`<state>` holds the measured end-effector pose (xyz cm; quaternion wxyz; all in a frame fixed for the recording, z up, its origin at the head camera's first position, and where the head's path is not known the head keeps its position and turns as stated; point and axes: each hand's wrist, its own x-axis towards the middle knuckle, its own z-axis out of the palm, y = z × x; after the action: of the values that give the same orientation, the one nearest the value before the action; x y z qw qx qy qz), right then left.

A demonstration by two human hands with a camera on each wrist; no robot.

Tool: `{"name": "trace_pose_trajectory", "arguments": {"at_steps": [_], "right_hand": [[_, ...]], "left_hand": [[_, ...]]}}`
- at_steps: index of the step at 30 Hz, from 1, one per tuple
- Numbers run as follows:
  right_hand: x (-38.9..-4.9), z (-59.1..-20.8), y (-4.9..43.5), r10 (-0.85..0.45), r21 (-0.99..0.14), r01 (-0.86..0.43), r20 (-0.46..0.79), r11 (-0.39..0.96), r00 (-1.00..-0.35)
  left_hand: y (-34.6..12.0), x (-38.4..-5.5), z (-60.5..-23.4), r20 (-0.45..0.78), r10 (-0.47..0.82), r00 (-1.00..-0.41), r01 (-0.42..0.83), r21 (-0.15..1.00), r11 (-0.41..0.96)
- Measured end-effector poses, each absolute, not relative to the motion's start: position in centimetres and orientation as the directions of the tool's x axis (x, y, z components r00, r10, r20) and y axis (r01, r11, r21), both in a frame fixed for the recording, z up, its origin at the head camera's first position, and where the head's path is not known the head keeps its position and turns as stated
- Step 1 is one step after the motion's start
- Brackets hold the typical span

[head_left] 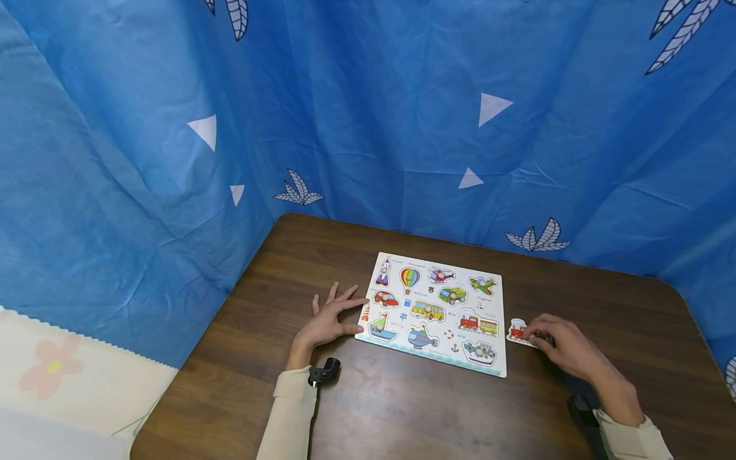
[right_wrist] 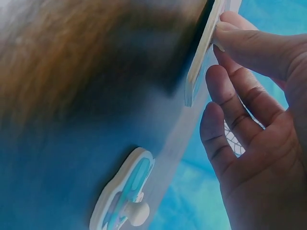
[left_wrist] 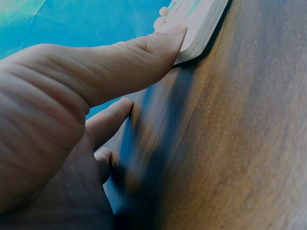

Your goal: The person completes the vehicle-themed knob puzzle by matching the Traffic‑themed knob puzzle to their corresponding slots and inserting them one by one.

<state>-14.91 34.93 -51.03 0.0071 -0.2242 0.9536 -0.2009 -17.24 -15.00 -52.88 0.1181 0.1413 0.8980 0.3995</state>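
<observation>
A white knobbed puzzle board [head_left: 451,348] with vehicle pictures lies on the brown table. My left hand [head_left: 326,324] spreads its fingers at the board's left edge, thumb and index finger touching it. The left wrist view shows the thumb [left_wrist: 144,55] laid on the board's corner [left_wrist: 196,40]. Right of the board, my right hand [head_left: 566,348] pinches a train puzzle piece [head_left: 516,331] between thumb and fingers. Seen edge-on in the right wrist view, the piece [right_wrist: 197,72] is raised off the table; its far end is out of frame.
A second knobbed piece, blue and teal [right_wrist: 127,191], lies on the table in the right wrist view; I cannot find it in the head view. Blue curtains [head_left: 368,128] hang behind the table [head_left: 368,409]. Pale flowered cloth [head_left: 69,364] is at left.
</observation>
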Motion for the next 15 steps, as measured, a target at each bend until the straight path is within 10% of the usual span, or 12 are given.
{"name": "trace_pose_trajectory", "arguments": {"at_steps": [15], "right_hand": [[-15.24,-50.21,34.29,-0.449,-0.361,-0.478,0.167,0.801,-0.878]], "left_hand": [[-14.97,-17.35,-52.92,-0.127,0.337,-0.933,0.140,0.734,0.664]]}}
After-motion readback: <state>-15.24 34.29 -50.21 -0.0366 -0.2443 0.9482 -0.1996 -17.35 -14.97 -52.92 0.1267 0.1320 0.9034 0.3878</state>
